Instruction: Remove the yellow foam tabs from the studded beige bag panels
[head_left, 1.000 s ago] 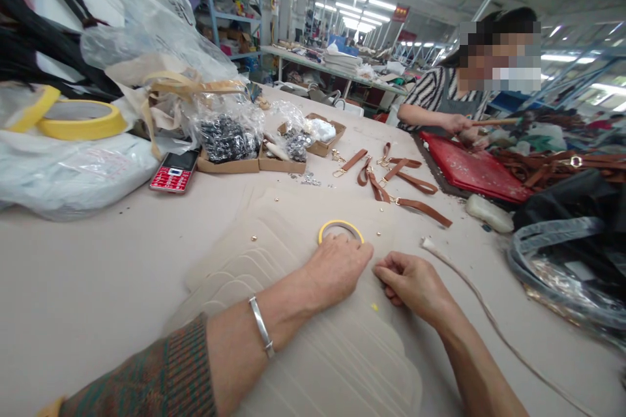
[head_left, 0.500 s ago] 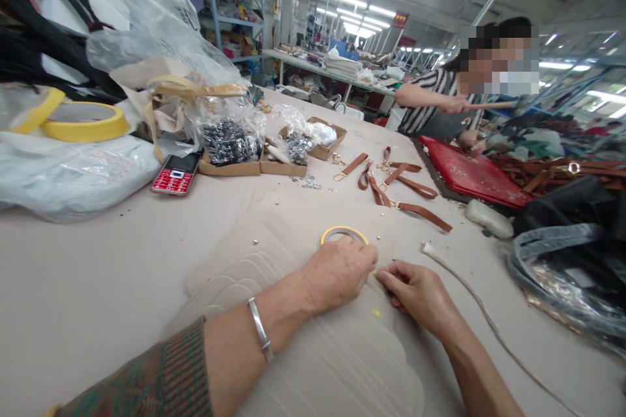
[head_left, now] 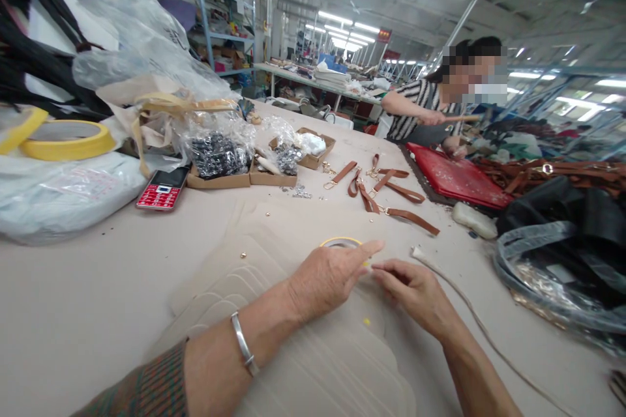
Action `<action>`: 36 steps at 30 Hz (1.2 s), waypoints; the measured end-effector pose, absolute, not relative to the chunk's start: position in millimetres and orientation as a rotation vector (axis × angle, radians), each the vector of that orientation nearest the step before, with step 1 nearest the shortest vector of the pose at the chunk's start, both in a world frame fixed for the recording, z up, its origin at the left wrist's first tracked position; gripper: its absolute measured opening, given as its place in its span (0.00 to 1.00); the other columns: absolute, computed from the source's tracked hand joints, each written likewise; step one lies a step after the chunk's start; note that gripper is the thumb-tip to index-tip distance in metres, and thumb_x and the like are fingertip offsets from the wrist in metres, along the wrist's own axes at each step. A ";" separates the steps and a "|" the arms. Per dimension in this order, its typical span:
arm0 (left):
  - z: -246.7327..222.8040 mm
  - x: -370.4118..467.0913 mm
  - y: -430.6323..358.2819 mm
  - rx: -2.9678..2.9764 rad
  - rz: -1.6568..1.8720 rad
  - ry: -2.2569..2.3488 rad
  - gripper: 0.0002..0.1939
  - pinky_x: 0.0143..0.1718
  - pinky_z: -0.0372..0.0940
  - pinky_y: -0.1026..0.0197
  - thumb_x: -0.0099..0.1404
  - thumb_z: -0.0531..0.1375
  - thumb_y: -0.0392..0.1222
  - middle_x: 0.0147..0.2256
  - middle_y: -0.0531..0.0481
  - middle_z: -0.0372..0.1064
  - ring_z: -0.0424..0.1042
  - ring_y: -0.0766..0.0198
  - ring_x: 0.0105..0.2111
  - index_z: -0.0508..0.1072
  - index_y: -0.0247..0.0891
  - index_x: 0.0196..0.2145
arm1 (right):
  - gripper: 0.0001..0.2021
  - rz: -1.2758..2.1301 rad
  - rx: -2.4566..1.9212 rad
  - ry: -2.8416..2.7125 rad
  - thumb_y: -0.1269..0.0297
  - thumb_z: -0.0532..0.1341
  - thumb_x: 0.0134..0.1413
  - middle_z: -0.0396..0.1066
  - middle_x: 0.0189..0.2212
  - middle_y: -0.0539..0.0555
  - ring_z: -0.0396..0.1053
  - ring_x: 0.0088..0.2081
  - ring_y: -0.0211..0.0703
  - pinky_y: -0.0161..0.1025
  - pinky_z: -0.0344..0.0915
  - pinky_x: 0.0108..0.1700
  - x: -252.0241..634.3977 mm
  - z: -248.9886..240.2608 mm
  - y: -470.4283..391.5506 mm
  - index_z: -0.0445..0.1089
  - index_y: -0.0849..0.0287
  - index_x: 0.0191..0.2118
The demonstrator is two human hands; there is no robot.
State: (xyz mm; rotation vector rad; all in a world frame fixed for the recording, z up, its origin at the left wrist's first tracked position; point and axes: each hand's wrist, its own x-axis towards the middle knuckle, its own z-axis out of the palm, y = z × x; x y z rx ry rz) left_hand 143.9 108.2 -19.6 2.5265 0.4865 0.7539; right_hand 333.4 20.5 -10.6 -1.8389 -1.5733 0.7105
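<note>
My left hand point(head_left: 325, 277) is over the beige sheets point(head_left: 293, 352), beside a yellow-edged tape roll point(head_left: 340, 242) that it partly covers. Its index finger points out to the right, and the other fingers are bent round something small that I cannot make out. A bit of yellow shows at these fingertips. My right hand point(head_left: 415, 290) is pinched close to them, its thumb and index finger pressed together; whatever lies between is too small to name. A small yellow piece point(head_left: 366, 321) rests on the sheets below. Small metal studs point(head_left: 243, 255) show on the sheets.
Brown straps point(head_left: 411, 220) with metal clasps lie beyond my hands. A red phone point(head_left: 162, 189), small cardboard boxes point(head_left: 220, 181) and yellow tape rolls point(head_left: 68, 141) are at the left. A white cord point(head_left: 469, 303) and black bags point(head_left: 562, 241) are at the right. A person point(head_left: 420, 111) holds a hammer behind a red board point(head_left: 454, 176).
My left index finger has stretched out to the right, where the fingers were curled before. The right hand stays pinched nearby. The view has shifted slightly, and the person's hammer is lower.
</note>
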 end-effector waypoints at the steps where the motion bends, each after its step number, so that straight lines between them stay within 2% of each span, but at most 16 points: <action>1: -19.3 144.2 107.8 2.531 0.751 0.493 0.25 0.47 0.68 0.58 0.70 0.51 0.37 0.46 0.47 0.73 0.73 0.60 0.45 0.51 0.41 0.63 | 0.11 0.568 -1.780 -1.567 0.59 0.59 0.56 0.74 0.25 0.50 0.69 0.26 0.39 0.34 0.64 0.28 332.0 -10.2 21.1 0.76 0.58 0.37; 4: -18.5 145.0 107.2 2.541 0.740 0.508 0.24 0.46 0.69 0.56 0.70 0.52 0.36 0.48 0.44 0.72 0.73 0.59 0.46 0.52 0.38 0.61 | 0.09 0.299 -1.590 -1.667 0.62 0.60 0.56 0.77 0.37 0.54 0.74 0.36 0.43 0.38 0.69 0.40 325.4 -9.0 23.9 0.75 0.56 0.41; 6: -18.3 145.4 106.8 2.544 0.724 0.521 0.24 0.46 0.69 0.56 0.69 0.53 0.36 0.48 0.43 0.72 0.73 0.58 0.46 0.51 0.36 0.61 | 0.08 0.207 -1.512 -1.762 0.66 0.60 0.57 0.77 0.37 0.54 0.74 0.37 0.43 0.38 0.69 0.41 320.6 -8.2 25.4 0.74 0.56 0.41; 10: -19.1 145.6 105.3 2.546 0.687 0.535 0.22 0.44 0.69 0.56 0.69 0.53 0.36 0.47 0.44 0.73 0.74 0.57 0.45 0.52 0.37 0.59 | 0.07 0.102 -1.431 -1.872 0.71 0.57 0.58 0.76 0.33 0.52 0.73 0.35 0.40 0.35 0.68 0.40 314.1 -9.1 26.1 0.73 0.56 0.38; 13: -18.5 145.4 105.0 2.535 0.679 0.509 0.18 0.44 0.68 0.58 0.70 0.52 0.36 0.46 0.46 0.72 0.73 0.58 0.46 0.55 0.38 0.56 | 0.07 0.008 -1.444 -1.865 0.73 0.57 0.57 0.74 0.29 0.50 0.72 0.30 0.37 0.32 0.67 0.34 310.9 -11.5 25.2 0.72 0.57 0.35; 19: -16.9 145.6 110.7 2.587 0.668 0.568 0.05 0.37 0.66 0.61 0.70 0.50 0.36 0.36 0.50 0.71 0.72 0.60 0.37 0.65 0.38 0.42 | 0.07 -0.139 -1.452 -1.836 0.75 0.57 0.53 0.72 0.24 0.49 0.69 0.23 0.34 0.30 0.65 0.30 303.3 -12.5 24.0 0.72 0.59 0.32; 22: -18.0 147.1 111.5 2.653 0.695 0.579 0.04 0.35 0.64 0.62 0.68 0.52 0.34 0.32 0.51 0.70 0.71 0.60 0.34 0.65 0.38 0.36 | 0.06 0.025 -1.547 -1.684 0.71 0.58 0.52 0.72 0.22 0.49 0.69 0.22 0.34 0.31 0.65 0.28 298.1 -11.8 24.7 0.73 0.59 0.30; 25: -17.9 149.0 107.8 2.709 0.769 0.594 0.04 0.30 0.62 0.62 0.67 0.51 0.35 0.30 0.51 0.68 0.69 0.62 0.30 0.65 0.38 0.34 | 0.07 0.421 -1.666 -1.348 0.63 0.61 0.51 0.71 0.17 0.48 0.68 0.19 0.36 0.31 0.65 0.24 297.8 -12.8 28.9 0.72 0.59 0.27; 29: -17.4 151.3 102.9 2.747 0.797 0.603 0.05 0.29 0.61 0.62 0.68 0.50 0.34 0.31 0.52 0.69 0.69 0.63 0.30 0.65 0.38 0.36 | 0.13 0.768 -1.678 -0.896 0.56 0.67 0.40 0.69 0.15 0.48 0.66 0.17 0.36 0.32 0.66 0.22 316.6 -20.8 38.0 0.70 0.61 0.24; 32: -19.8 153.6 104.4 2.803 0.602 0.775 0.06 0.29 0.62 0.62 0.70 0.50 0.36 0.32 0.51 0.69 0.70 0.61 0.31 0.66 0.39 0.37 | 0.17 0.876 -1.711 -0.777 0.53 0.70 0.36 0.71 0.18 0.50 0.68 0.18 0.36 0.32 0.67 0.23 336.4 -30.2 42.6 0.72 0.63 0.28; 36: -22.1 157.0 107.0 2.862 0.295 0.860 0.06 0.30 0.66 0.60 0.69 0.51 0.34 0.35 0.48 0.69 0.71 0.56 0.36 0.67 0.39 0.38 | 0.19 0.885 -1.760 -0.868 0.51 0.69 0.39 0.73 0.20 0.51 0.70 0.20 0.36 0.32 0.68 0.25 345.4 -40.0 46.1 0.73 0.64 0.30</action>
